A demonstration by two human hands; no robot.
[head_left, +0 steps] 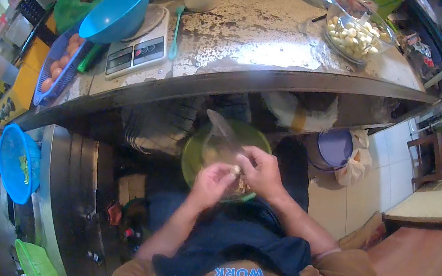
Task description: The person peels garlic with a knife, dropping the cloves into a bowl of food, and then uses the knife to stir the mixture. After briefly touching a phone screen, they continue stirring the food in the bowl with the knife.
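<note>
Between the fingertips of my left hand (213, 182) is a small pale garlic clove (235, 170). My right hand (262, 172) is closed around a knife (222, 127), its broad blade pointing up and away to the left. Both hands are close together over a green bowl (192, 159) at my lap. Some brownish scraps show inside that bowl, partly hidden by my hands. On the counter at the upper right, a clear glass bowl (330, 43) holds many peeled garlic cloves (359, 38).
The worn counter (254, 24) crosses ahead of me. On its left are a white scale (137, 57), a blue bowl (115, 13), a teal spoon (176, 33) and a basket of eggs (44, 71). A blue colander (10, 170) is at left; a purple bucket (334, 148) stands right.
</note>
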